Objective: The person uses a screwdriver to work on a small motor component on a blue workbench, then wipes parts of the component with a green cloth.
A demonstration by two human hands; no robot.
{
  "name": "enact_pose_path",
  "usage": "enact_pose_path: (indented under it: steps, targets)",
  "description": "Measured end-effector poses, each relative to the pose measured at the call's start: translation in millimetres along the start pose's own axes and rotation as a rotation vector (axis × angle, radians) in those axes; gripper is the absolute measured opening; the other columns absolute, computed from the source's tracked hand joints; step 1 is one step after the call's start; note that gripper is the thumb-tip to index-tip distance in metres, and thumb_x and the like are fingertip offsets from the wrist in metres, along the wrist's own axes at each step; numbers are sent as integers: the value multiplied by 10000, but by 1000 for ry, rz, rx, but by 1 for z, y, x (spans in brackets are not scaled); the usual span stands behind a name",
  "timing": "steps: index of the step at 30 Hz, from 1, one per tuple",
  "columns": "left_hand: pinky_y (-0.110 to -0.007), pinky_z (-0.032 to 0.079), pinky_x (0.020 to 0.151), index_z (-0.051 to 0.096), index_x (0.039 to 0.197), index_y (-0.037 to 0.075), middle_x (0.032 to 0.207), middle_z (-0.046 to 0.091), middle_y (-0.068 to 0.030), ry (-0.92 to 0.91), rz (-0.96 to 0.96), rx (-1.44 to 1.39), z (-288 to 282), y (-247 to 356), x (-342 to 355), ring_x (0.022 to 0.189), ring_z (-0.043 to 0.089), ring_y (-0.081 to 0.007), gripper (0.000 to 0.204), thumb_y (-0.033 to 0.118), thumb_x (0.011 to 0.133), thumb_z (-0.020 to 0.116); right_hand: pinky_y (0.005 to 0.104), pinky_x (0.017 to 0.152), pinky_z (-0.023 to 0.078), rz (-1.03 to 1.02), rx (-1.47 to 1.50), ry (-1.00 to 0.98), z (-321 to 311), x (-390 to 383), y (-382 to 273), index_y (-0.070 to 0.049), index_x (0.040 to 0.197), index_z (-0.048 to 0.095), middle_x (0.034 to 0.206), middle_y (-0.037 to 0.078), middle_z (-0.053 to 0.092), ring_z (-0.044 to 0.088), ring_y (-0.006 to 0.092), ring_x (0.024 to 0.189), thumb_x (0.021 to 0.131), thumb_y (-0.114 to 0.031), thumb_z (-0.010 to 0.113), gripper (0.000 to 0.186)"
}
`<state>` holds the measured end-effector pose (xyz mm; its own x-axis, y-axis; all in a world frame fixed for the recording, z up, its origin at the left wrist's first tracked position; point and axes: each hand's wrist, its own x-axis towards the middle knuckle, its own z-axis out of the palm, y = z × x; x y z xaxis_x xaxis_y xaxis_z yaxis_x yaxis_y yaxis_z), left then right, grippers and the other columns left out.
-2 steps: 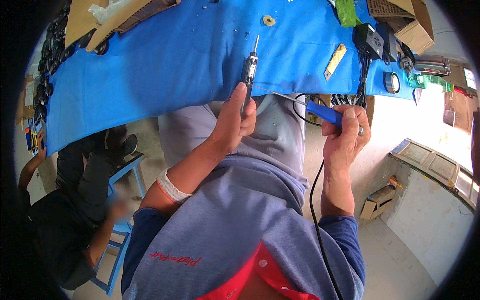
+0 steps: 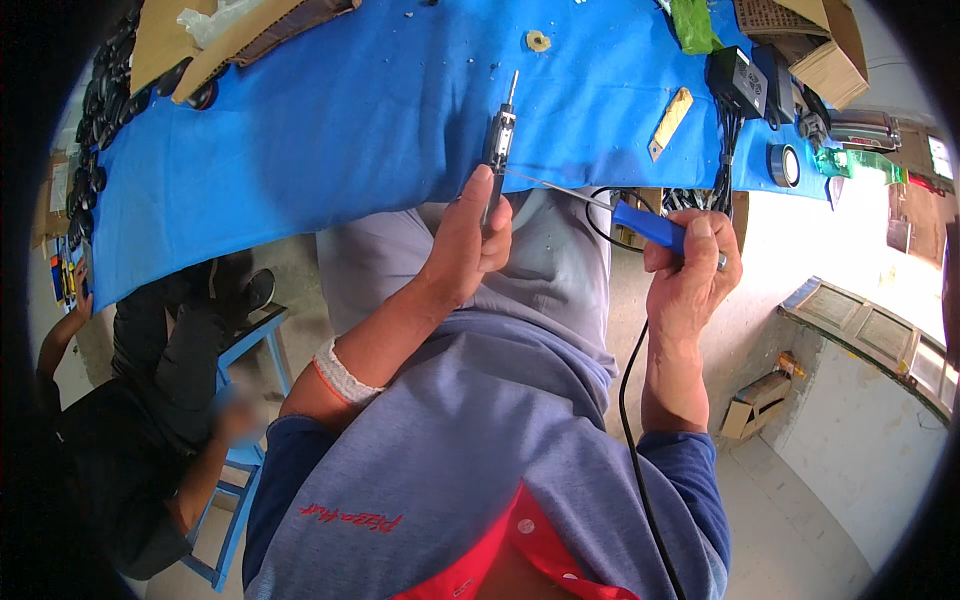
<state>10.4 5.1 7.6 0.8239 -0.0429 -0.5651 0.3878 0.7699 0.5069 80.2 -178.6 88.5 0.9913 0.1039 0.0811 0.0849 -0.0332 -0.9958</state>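
Left hand [image 2: 468,238]: gripped a slim dark device [image 2: 500,143];
Right hand [image 2: 694,262]: grasped a blue-handled screwdriver [image 2: 648,226], its tip apparently touching the device;
Blue cloth [image 2: 380,120]: lay beyond both hands

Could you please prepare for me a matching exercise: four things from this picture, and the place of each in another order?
Things:
1. blue-handled tool
2. slim dark device
3. black adapter
4. blue stool

Places:
A. in the left hand
B. at the left of the picture, below table height
C. in the right hand
D. on the blue cloth, near an open carton

Pairs: 1-C, 2-A, 3-D, 4-B
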Motion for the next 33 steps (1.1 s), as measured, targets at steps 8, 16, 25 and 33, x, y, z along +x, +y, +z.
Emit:
enact_pose_path:
  steps: [8,16,25,33]
  targets:
    - [-228,193,377,381,631,143,461,307,25,20,5,13,0,-1,1,378,246,-77,502,568,897,369,200,433,336,10,7,13,1,1,0,14,758,542,554,30,489,433,69,455,916,-183,486,259]
    - [-228,190,380,392,637,145,464,307,28,34,7,44,0,-2,1,382,243,-74,498,569,897,372,199,428,326,0,-7,3,-1,-1,0,14,763,548,557,29,493,435,68,455,914,-190,489,261]
    - [-225,186,380,398,643,145,469,312,28,33,14,67,-1,-1,0,387,242,-71,502,578,894,368,204,428,333,-10,-22,1,-1,-1,0,15,765,546,562,33,496,434,69,452,917,-186,480,260]
    - [-220,181,375,394,646,138,470,307,25,32,22,71,0,-3,2,389,238,-66,515,592,888,364,194,451,347,-47,-73,-32,-1,-1,-4,16,778,559,614,32,529,453,63,482,911,-187,497,250]
